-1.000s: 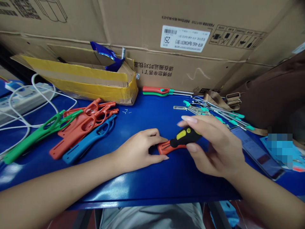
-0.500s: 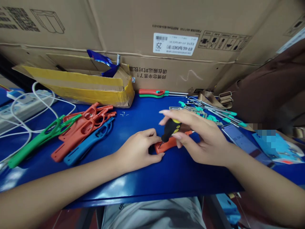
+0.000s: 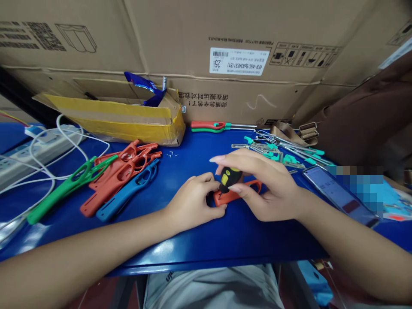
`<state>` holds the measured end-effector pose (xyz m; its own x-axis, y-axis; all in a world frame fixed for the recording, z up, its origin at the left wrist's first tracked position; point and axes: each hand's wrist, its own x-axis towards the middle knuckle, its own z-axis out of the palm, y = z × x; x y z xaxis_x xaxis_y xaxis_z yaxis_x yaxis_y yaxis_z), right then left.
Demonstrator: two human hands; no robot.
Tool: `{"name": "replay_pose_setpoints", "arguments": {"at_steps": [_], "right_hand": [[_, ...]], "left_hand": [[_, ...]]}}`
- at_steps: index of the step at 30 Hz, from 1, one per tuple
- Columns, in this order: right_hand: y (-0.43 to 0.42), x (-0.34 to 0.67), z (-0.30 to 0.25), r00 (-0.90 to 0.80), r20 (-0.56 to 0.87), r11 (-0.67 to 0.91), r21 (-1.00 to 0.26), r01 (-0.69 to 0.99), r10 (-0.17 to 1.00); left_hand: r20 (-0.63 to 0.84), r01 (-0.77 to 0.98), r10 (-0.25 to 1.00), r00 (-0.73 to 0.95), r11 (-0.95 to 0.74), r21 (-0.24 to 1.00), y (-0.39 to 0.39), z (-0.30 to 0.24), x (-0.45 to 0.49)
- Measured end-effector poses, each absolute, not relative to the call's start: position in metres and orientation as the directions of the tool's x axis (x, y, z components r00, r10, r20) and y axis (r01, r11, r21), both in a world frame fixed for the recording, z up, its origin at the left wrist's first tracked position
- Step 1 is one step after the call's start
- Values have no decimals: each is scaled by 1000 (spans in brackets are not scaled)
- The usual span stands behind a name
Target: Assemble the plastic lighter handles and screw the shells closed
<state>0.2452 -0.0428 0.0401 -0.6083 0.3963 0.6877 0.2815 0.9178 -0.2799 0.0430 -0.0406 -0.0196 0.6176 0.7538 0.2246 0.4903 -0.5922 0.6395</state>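
Grips a short black-and-yellow screwdriver point(image 3: 229, 178) in the right hand point(image 3: 270, 191), fingers curled round its handle, tip down on the left end of an orange plastic shell point(image 3: 247, 188). Pins that shell flat on the blue table point(image 3: 206, 244) with the left hand point(image 3: 193, 201), fingers bent and closed on its left end, at mid-table just in front of the body. Has a heap of orange, green and blue shells point(image 3: 119, 176) well off to the left, teal-tipped metal rods point(image 3: 283, 150) and a phone point(image 3: 337, 195) to the right, a yellow-taped carton point(image 3: 122, 118) behind.
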Motion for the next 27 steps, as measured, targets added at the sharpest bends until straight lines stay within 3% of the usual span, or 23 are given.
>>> {"name": "replay_pose_setpoints", "arguments": {"at_steps": [6, 16, 19, 23, 25, 27], "right_hand": [[-45, 245, 37, -567, 729, 914, -214, 344, 384], [-48, 247, 41, -586, 694, 902, -237, 361, 417], [-49, 251, 49, -518, 713, 878, -333, 343, 473], [-49, 263, 54, -256, 731, 773, -576, 265, 632], [-45, 269, 51, -188, 705, 726, -636, 262, 684], [-40, 275, 46, -167, 680, 693, -652, 308, 714]], "left_hand": [[231, 494, 756, 613, -595, 635, -41, -18, 44], [166, 565, 764, 624, -588, 580, -41, -14, 43], [66, 650, 762, 645, -592, 478, -38, 3, 35], [-97, 772, 779, 620, -582, 255, -31, 29, 17], [-105, 784, 778, 620, -609, 119, -27, 36, 11], [-69, 761, 758, 648, -644, 77, -24, 36, 9]]}}
